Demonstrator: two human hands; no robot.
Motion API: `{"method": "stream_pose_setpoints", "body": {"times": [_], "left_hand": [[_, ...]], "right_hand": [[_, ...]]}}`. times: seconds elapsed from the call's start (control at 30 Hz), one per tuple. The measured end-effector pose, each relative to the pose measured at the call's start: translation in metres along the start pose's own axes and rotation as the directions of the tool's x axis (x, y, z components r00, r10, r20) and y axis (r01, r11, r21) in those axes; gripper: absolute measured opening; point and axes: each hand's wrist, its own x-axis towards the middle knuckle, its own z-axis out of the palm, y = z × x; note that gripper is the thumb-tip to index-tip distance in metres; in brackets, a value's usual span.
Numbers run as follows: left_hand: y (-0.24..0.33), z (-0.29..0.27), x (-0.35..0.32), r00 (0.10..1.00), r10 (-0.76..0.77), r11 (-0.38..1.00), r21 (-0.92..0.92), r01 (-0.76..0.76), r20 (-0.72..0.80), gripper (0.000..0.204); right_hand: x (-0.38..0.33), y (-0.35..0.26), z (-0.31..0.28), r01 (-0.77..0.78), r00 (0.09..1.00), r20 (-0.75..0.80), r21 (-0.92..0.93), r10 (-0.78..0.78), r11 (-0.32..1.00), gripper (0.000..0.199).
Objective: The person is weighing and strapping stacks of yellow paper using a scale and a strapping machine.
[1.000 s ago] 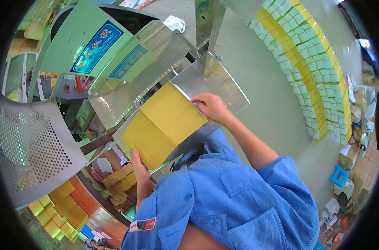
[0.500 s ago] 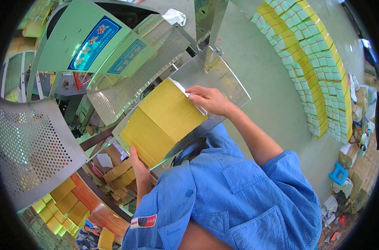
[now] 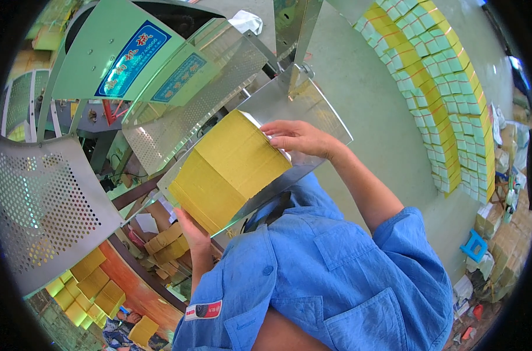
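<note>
A block of folded yellow card [image 3: 231,167], white along its upper right end, lies tilted on a shiny metal tray [image 3: 321,108] in front of me. My right hand [image 3: 304,139] is at the upper right end, fingers stretched out and laid against the white edge. Down at the lower left end, my left hand [image 3: 193,231] is open, its extended fingers beside the card's edge; part of that hand lies behind the block. Neither hand is wrapped round the block.
A green machine housing [image 3: 105,64] with a clear guard [image 3: 213,64] stands beyond the tray. Left is a perforated metal panel [image 3: 49,205]. Long rows of banded white-and-yellow bundles [image 3: 424,88] stand right. A person [image 3: 125,330] is low left; a blue stool [image 3: 474,245] stands right.
My right hand has shifted slightly right, its fingers straightening along the end. My left hand has moved a little left and its fingers have spread. The yellow block has barely moved.
</note>
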Motion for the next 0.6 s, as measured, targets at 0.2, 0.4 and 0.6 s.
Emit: {"method": "stream_pose_setpoints", "body": {"times": [0.2,0.4,0.6], "left_hand": [[-0.007,-0.031,0.021,0.989,-0.112,0.993,-0.047,0.108,-0.094,0.048],[-0.005,-0.033,0.029,0.983,-0.163,0.978,0.120,0.173,-0.089,0.046],[-0.004,-0.012,0.030,0.985,-0.159,0.977,0.133,0.167,-0.064,0.048]], "right_hand": [[0.002,-0.004,0.005,-0.014,1.000,-0.003,0.006,0.014,1.000,0.053],[0.002,-0.007,0.009,-0.047,0.998,-0.054,-0.020,0.046,0.999,0.048],[0.016,-0.010,0.030,-0.154,0.977,-0.146,0.007,0.154,0.988,0.041]]}}
